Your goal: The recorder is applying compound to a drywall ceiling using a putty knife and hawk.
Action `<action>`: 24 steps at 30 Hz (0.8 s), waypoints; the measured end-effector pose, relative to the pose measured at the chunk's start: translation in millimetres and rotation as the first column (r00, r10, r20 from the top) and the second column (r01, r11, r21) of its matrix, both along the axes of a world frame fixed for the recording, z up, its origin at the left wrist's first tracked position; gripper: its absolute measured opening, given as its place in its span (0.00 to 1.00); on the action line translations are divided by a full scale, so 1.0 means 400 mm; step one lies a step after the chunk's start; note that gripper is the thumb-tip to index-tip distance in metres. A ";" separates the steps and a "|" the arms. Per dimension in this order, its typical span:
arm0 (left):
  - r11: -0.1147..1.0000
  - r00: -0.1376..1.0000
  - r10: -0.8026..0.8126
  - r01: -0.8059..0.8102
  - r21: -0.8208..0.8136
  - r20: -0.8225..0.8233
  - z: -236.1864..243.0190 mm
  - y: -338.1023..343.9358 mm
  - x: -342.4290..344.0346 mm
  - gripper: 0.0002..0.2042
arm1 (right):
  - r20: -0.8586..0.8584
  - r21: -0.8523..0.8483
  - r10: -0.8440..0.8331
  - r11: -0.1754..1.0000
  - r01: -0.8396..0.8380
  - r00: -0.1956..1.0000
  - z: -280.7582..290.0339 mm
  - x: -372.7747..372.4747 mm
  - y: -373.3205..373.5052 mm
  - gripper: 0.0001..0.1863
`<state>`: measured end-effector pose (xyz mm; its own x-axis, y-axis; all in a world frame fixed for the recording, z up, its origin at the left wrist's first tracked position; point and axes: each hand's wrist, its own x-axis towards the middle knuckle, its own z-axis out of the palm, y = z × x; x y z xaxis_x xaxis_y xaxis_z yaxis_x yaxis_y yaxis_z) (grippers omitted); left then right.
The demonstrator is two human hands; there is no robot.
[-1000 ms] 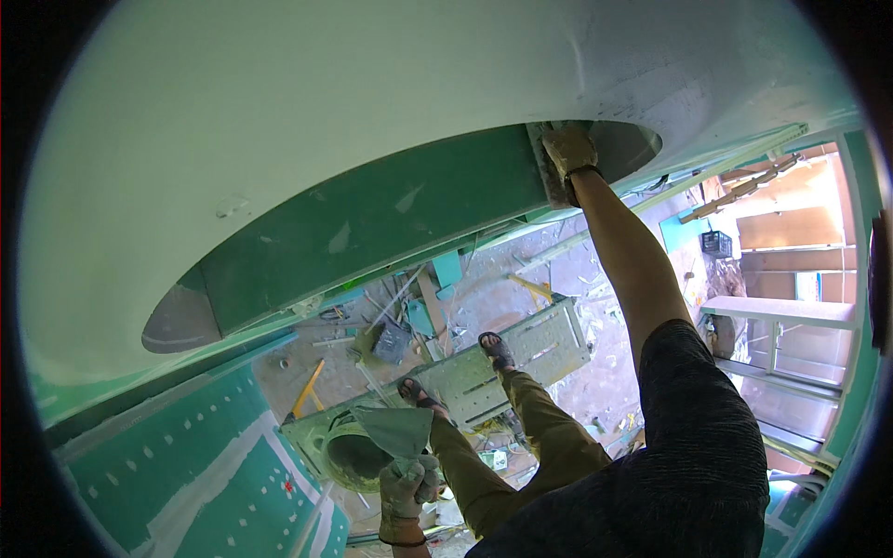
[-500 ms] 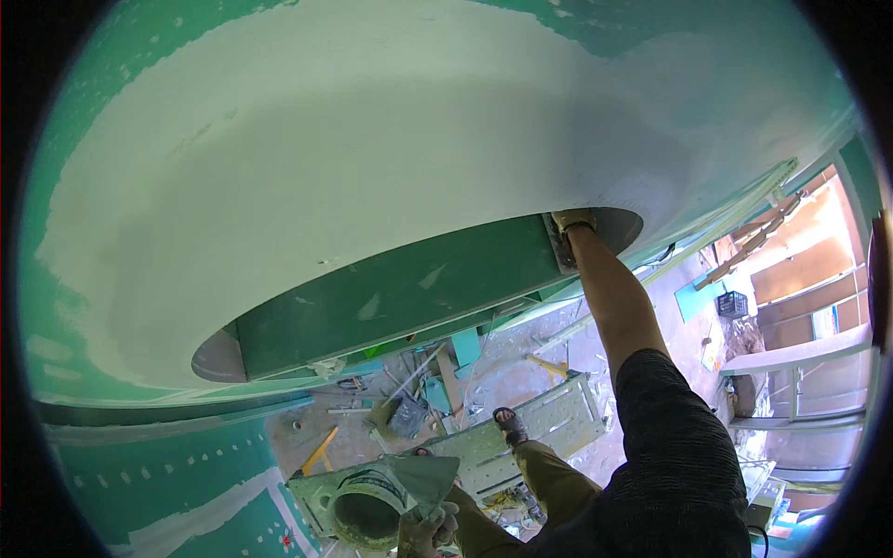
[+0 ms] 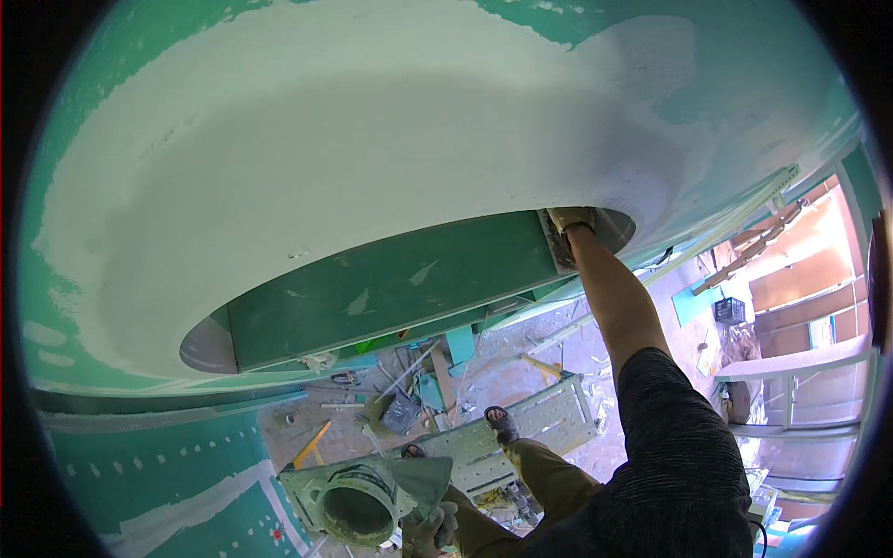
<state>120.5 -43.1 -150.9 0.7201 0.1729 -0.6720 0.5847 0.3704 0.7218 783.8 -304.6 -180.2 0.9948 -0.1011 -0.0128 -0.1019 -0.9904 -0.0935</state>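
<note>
My right arm reaches forward to the wall. The gloved right hand (image 3: 572, 219) is closed round a flat trowel (image 3: 559, 249), whose blade stands against the right end of a long curved opening (image 3: 391, 288). Part of that hand and the handle are hidden. Low in the picture my left hand (image 3: 428, 535), also gloved, grips a wide putty knife (image 3: 423, 481) with its blade up. Smooth whitish plaster (image 3: 353, 158) covers the green board above the opening. Beside the left hand stands a bucket (image 3: 358, 511), smeared with compound round its rim.
My sandaled feet are on a narrow work platform (image 3: 549, 418) with yellow legs (image 3: 312, 445). Board offcuts, a dark bag (image 3: 400, 415) and scraps litter the floor below. A black crate (image 3: 729, 310) lies farther right, near a wooden ladder (image 3: 753, 246). A patched green wall (image 3: 167, 474) rises at the left.
The view has shifted slightly, so the opening, platform and bucket sit a little farther left. Both hands keep their tools, and the trowel stays at the opening's right end.
</note>
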 end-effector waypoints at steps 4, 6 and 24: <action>0.979 0.983 -0.120 0.094 0.181 0.139 -0.133 -0.007 -0.080 0.20 | -0.041 0.009 -0.008 1.000 0.008 0.999 -0.027 0.007 0.007 0.30; 0.964 0.997 0.081 -0.082 -0.255 -0.011 0.028 -0.028 0.055 0.19 | -0.047 -0.007 -0.028 1.000 0.027 0.999 -0.020 0.030 -0.034 0.30; 0.958 0.996 0.030 -0.055 -0.283 -0.089 0.057 -0.012 0.078 0.17 | -0.191 -0.013 -0.051 0.999 0.049 0.980 -0.058 0.125 -0.065 0.29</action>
